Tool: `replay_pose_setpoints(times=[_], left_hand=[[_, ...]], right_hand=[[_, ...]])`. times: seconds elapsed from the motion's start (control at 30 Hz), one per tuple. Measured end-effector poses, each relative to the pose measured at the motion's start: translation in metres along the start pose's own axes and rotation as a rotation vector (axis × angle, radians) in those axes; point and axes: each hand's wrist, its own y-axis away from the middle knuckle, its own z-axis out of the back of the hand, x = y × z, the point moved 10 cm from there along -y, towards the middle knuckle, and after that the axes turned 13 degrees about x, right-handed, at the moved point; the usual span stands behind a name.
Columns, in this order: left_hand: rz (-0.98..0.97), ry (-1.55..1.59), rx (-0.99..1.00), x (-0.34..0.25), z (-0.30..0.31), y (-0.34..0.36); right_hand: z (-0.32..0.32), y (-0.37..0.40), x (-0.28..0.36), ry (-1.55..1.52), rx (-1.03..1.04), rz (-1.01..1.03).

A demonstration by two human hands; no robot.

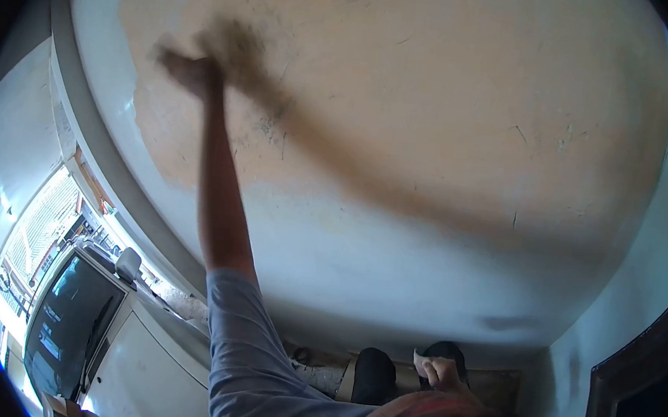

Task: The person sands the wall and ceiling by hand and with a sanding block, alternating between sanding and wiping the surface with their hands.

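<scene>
My left hand is raised at the upper left, right at the wall, on its tan-coloured patch. Motion smears its fingers, so I cannot tell whether they hold anything. The hand's dark shadow falls beside it on the patch. Low in front of my body, my right hand is closed, with a small pale edge showing at its fingertips. Around the patch the wall is whitish, and scratches and dark marks run over the tan area.
A light-coloured vehicle with a dark windshield and a side mirror stands at the lower left. A dark frame rises at the right edge. Below me are my dark shoes and a brown board by the wall's foot.
</scene>
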Motion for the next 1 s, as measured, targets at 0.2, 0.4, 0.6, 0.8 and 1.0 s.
replay_pose_setpoints(times=[0.2,0.4,0.6,0.8,1.0], left_hand=[[0.383,-0.26,0.254,0.018,-0.04,0.0],[-0.52,-0.042,0.458,-0.27,-0.054,0.048],[-1.223,0.36,0.454,-0.26,-0.01,0.167],[0.609,0.108,0.285,0.099,0.033,0.157],[0.233,-0.036,0.523,-0.011,-0.007,0.165]], right_hand=[[0.011,0.04,-0.027,0.037,-0.037,-0.062],[0.042,0.039,-0.05,0.165,-0.087,-0.187],[0.051,0.023,-0.021,0.181,-0.197,-0.153],[0.021,0.04,-0.032,0.096,-0.039,-0.257],[-0.011,0.018,-0.023,0.038,0.12,-0.096]])
